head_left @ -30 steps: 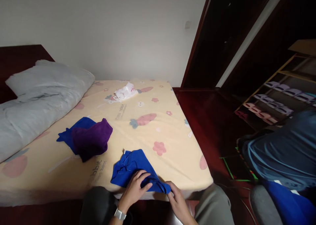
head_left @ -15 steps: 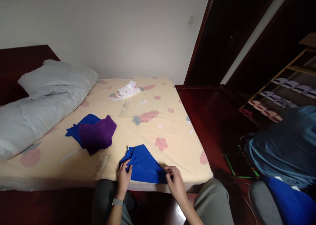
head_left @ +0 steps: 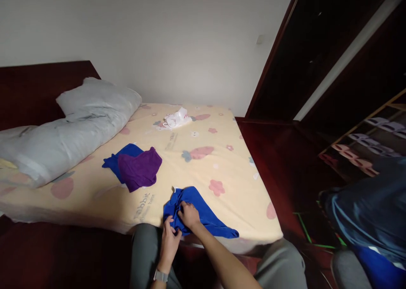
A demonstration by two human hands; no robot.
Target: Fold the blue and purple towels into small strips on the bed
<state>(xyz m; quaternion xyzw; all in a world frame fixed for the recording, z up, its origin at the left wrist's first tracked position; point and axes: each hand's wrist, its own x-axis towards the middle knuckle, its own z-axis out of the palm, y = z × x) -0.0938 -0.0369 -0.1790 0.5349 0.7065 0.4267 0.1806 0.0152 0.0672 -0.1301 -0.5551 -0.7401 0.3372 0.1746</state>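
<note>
A blue cloth garment (head_left: pixel 203 211) with a small white tag lies crumpled at the near edge of the bed, its right end trailing to a point. My left hand (head_left: pixel 170 239) is closed on its lower left edge, with the fingers bent. Just above and to the right, my right hand (head_left: pixel 189 215) pinches the garment's middle, fingers curled into the fabric. Farther left rest a purple garment (head_left: pixel 139 169) and, partly under it, another blue garment (head_left: pixel 110 162).
The bed has a patterned yellow sheet (head_left: pixel 234 196). A grey quilt (head_left: pixel 82 132) is heaped at the left, and a white plastic bag (head_left: pixel 176 118) sits toward the wall. Slippers (head_left: pixel 355 157) fill a rack at right. Dark blue fabric (head_left: pixel 364 208) stands in front of it.
My right hand has left the garment's right corner and moved left, close to my left hand. That corner now lies loose and stretched out. The view has shifted slightly left.
</note>
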